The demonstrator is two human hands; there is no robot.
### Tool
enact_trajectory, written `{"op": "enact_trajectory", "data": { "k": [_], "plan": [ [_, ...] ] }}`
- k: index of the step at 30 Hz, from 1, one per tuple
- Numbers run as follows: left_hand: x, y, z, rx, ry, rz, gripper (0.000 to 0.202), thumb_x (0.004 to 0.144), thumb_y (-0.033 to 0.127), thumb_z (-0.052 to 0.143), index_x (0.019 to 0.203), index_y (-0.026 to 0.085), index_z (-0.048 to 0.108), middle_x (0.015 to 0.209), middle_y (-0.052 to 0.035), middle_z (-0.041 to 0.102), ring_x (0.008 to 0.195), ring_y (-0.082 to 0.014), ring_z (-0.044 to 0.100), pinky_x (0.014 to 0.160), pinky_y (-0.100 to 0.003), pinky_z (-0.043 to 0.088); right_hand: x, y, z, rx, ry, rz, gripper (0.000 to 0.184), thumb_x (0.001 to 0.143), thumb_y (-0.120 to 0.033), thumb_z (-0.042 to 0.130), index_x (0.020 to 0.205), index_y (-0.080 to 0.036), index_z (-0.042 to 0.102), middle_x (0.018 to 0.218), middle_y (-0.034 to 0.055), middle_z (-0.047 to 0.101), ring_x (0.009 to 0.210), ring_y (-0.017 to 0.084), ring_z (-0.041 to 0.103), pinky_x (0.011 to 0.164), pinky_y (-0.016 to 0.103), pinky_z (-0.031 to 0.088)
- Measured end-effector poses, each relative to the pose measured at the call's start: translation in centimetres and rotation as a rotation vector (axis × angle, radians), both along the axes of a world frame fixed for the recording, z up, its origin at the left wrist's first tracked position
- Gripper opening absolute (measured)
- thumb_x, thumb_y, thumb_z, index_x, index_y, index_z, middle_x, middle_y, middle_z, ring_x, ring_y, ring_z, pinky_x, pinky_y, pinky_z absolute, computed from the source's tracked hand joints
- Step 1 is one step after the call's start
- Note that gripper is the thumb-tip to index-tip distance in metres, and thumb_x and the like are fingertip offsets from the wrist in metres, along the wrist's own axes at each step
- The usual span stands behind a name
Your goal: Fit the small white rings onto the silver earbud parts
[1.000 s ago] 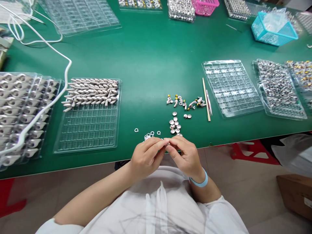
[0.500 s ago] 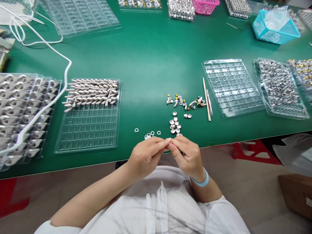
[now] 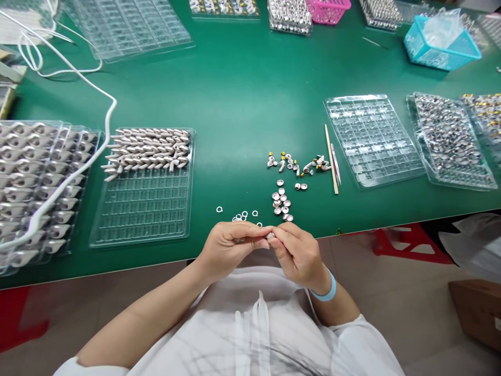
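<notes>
My left hand (image 3: 230,245) and my right hand (image 3: 295,250) meet fingertip to fingertip over the near edge of the green table (image 3: 242,99). Both are closed in a pinch on one small silver part (image 3: 270,236) held between them. Just beyond my fingers lie a few small white rings (image 3: 245,214) and a cluster of round silver caps (image 3: 282,201). Farther back sits a scatter of small white earbud pieces (image 3: 297,164). A wooden stick (image 3: 331,166) lies to their right.
A clear tray (image 3: 144,201) with grey stems in its top rows lies at left, beside stacked filled trays (image 3: 35,183) crossed by a white cable (image 3: 78,156). An unfilled clear tray (image 3: 371,138) and a tray of silver parts (image 3: 450,141) lie at right. Blue (image 3: 440,44) and pink (image 3: 329,10) baskets stand at the back.
My hands have dropped slightly toward me and pressed closer together on the small part. Nothing on the table has moved.
</notes>
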State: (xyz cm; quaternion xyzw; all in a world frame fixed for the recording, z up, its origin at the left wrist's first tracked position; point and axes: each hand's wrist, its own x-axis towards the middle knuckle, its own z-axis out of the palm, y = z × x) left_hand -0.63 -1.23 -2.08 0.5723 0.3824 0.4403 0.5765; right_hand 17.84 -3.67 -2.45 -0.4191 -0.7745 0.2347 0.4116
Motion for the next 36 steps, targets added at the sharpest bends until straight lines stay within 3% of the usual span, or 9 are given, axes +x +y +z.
{"op": "enact_trajectory", "data": {
  "k": [5, 9, 16, 20, 27, 36],
  "plan": [
    [-0.07, -0.03, 0.27, -0.068, -0.026, -0.011, 0.017, 0.077, 0.020, 0.080, 0.093, 0.017, 0.080, 0.070, -0.0072, 0.076, 0.060, -0.0145, 0.069, 0.054, -0.022, 0.059, 0.24, 0.08, -0.03, 0.012, -0.023, 0.057, 0.023, 0.094, -0.013, 0.047, 0.114, -0.015, 0.059, 0.078, 0.0064, 0.059, 0.067, 0.016, 0.053, 0.057, 0.028, 0.048],
    [-0.15, -0.06, 0.03, -0.028, -0.006, -0.030, 0.017, 0.078, 0.017, 0.078, 0.094, 0.015, 0.080, 0.072, -0.0078, 0.076, 0.061, -0.0145, 0.070, 0.054, -0.022, 0.058, 0.30, 0.02, -0.10, 0.044, -0.036, 0.051, 0.024, 0.092, -0.012, 0.049, 0.113, -0.015, 0.060, 0.073, 0.0039, 0.056, 0.061, 0.014, 0.050, 0.052, 0.027, 0.043],
    [-0.30, -0.30, 0.24, 0.420, 0.152, -0.035, 0.021, 0.087, 0.007, 0.065, 0.101, 0.017, 0.075, 0.075, -0.0054, 0.076, 0.065, -0.0136, 0.071, 0.061, -0.022, 0.059, 0.10, -0.23, 0.09, 0.083, -0.051, 0.031, 0.026, 0.091, -0.012, 0.049, 0.114, -0.015, 0.059, 0.071, 0.0039, 0.058, 0.058, 0.014, 0.050, 0.049, 0.027, 0.040],
    [-0.41, -0.39, 0.22, 0.573, 0.230, -0.024, 0.026, 0.089, 0.004, 0.058, 0.107, 0.019, 0.070, 0.081, -0.0055, 0.076, 0.069, -0.0131, 0.071, 0.062, -0.022, 0.059, -0.07, -0.36, 0.10, 0.076, -0.024, 0.039, 0.027, 0.090, -0.011, 0.049, 0.115, -0.015, 0.059, 0.071, 0.0038, 0.057, 0.058, 0.014, 0.051, 0.049, 0.027, 0.041],
    [-0.35, -0.36, -0.11, 0.646, 0.262, -0.030, 0.027, 0.087, -0.001, 0.056, 0.107, 0.013, 0.068, 0.078, -0.0077, 0.075, 0.069, -0.0140, 0.070, 0.062, -0.023, 0.058, -0.17, -0.43, -0.21, 0.089, -0.057, 0.035, 0.027, 0.089, -0.010, 0.050, 0.114, -0.014, 0.059, 0.071, 0.0043, 0.058, 0.058, 0.015, 0.050, 0.049, 0.029, 0.040],
    [-0.41, -0.12, -0.43, 0.649, 0.284, -0.024, 0.027, 0.091, 0.005, 0.051, 0.109, 0.017, 0.066, 0.080, -0.0067, 0.075, 0.068, -0.0136, 0.070, 0.060, -0.023, 0.057, -0.46, -0.35, -0.86, 0.098, -0.066, 0.018, 0.029, 0.089, -0.011, 0.047, 0.115, -0.015, 0.059, 0.070, 0.0042, 0.056, 0.058, 0.016, 0.053, 0.050, 0.029, 0.043]
  ]
}}
